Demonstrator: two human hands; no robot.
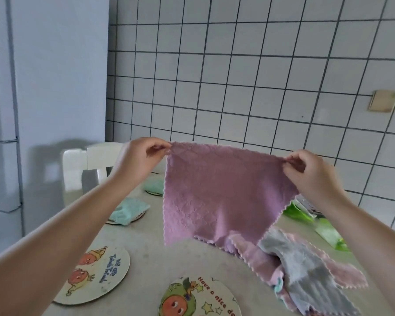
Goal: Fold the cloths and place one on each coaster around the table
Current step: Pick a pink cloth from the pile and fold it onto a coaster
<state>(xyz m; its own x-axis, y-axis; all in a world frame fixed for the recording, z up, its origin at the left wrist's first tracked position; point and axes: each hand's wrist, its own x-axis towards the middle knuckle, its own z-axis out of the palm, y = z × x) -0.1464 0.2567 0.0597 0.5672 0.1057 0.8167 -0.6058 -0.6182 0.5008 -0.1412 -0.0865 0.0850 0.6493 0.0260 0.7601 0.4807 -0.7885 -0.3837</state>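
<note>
Left hand [144, 156]: grip pinches the purple cloth [217, 197] by one top corner.
Right hand [310, 174]: grip pinches the other.
Cloth: hanging above the bench [151, 242].
Advice: match corners, then fold.

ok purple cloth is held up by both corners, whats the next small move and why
Probably bring the two top corners together to fold the purple cloth in half. The left hand and right hand pinch its upper corners, and it hangs open and unfolded above the table.
</note>
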